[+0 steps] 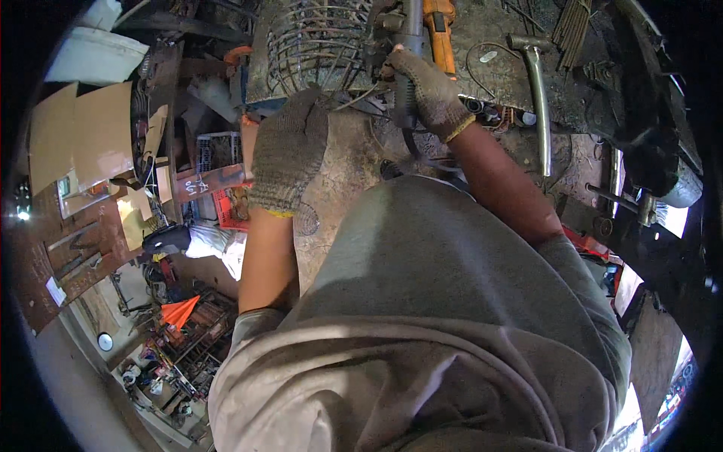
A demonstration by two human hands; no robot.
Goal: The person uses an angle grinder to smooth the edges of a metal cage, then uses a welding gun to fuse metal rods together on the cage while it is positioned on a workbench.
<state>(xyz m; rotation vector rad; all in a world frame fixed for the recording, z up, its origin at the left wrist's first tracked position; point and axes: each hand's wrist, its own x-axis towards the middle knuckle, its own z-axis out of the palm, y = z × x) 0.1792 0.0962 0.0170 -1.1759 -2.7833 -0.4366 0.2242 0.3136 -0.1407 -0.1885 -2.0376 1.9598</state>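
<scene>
My right hand (433, 90), in a knitted work glove with a yellow cuff, closes on a long grey corded power tool (405, 105) at the bench edge. Its dark cord runs down from the ribbed lower end. The tool's dark head lies beside a curved grille of bent metal rods (316, 38) on the bench. Just below that grille is my left hand (290, 154), gloved the same way, back of the hand toward me. Its fingers point away and are mostly hidden, so whether they hold anything cannot be told.
An orange and black power tool (439, 34) lies right of the grey one. Farther right are a metal-handled hammer (538, 98) and a bundle of thin rods (574, 30). Cardboard sheets (83, 135), a red crate (230, 209) and cluttered shelving (181, 354) stand at the left.
</scene>
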